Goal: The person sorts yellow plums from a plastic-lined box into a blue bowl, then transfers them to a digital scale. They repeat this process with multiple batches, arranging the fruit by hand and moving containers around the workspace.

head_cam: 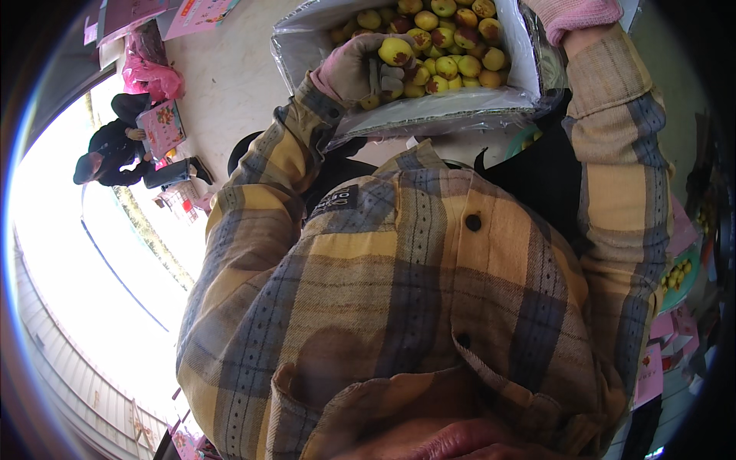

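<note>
My left hand (359, 66), in a grey work glove with a pink cuff, is over the left part of an open cardboard box (437, 112). It grips a yellow-green jujube (395, 52) with a brown patch, held between thumb and fingers. Many more jujubes (454, 66), yellow-green and reddish brown, fill the box, which has a clear plastic liner (537, 63). My right hand (578, 14), in a pink knitted glove, is by the box's right wall; its fingers are cut off by the top edge, so whatever they hold is hidden.
A seated person (118, 152) at the left has a pink printed carton (162, 131). Pink plastic wrapping (150, 72) lies on the floor beyond. To the right, a green basin (681, 282) holds jujubes, near pink cartons (650, 371). Another green basin (517, 141) sits partly beneath the box.
</note>
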`<state>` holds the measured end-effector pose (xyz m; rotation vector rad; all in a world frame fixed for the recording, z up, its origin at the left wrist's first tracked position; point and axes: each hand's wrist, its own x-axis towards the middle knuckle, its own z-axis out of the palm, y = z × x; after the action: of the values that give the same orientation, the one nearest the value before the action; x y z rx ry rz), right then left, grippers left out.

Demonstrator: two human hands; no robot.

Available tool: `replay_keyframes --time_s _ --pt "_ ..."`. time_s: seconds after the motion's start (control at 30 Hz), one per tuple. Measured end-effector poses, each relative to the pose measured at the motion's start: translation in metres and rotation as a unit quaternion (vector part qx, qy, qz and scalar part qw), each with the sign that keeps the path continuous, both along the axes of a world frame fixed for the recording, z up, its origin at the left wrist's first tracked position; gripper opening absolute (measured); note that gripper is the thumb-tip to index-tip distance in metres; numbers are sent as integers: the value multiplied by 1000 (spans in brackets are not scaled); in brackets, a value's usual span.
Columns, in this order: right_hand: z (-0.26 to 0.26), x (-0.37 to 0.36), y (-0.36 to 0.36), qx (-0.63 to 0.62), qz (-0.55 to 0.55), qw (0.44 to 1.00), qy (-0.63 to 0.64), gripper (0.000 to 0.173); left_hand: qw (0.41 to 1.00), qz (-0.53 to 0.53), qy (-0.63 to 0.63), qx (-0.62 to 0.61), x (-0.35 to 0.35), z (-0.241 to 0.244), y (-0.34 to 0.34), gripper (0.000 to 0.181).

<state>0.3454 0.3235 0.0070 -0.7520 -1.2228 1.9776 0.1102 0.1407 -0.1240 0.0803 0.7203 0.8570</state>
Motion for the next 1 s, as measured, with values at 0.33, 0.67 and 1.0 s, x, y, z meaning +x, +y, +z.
replay_keyframes --time_s 0.33,0.67,1.0 --pt "9 4 -3 -11 0 1000 -17 33 925 87 365 -61 7 17 -7 41" --pt "8 3 0 -44 -1 999 -7 35 716 -199 667 41 53 -6 10 63" --pt "4 3 3 -40 -2 999 -13 34 594 -304 741 74 60 -15 16 65"
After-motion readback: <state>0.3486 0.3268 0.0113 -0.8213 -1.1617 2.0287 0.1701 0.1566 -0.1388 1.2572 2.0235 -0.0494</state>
